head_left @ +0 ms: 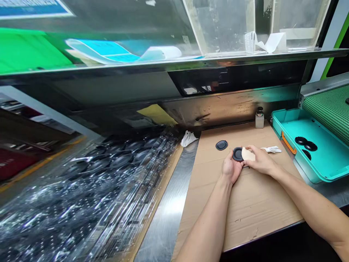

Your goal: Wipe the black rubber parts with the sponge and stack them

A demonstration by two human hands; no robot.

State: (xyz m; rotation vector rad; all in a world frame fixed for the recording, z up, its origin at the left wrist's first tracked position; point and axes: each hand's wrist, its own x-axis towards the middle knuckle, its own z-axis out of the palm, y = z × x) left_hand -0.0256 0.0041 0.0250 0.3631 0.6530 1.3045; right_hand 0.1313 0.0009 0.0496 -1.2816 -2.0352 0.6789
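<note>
Over the cardboard sheet [207,189], my left hand [231,166] holds a round black part [238,154] by its edge, fingers closed round it. My right hand [260,159] grips a pale beige round pad [247,154], which overlaps the right side of that black part. Another black disc [221,145] lies flat on the cardboard, to the left of and beyond my hands. A crumpled white cloth or tissue [272,149] rests behind my right hand. Under my hands a thin dark object shows, too small to make out.
A teal tray [324,145] with several black rings stands at the right, beside a green conveyor belt [331,109]. A small bottle [260,118] stands at the cardboard's back edge. Clear plastic packs of black parts [109,163] fill the left. A metal shelf [169,65] crosses above.
</note>
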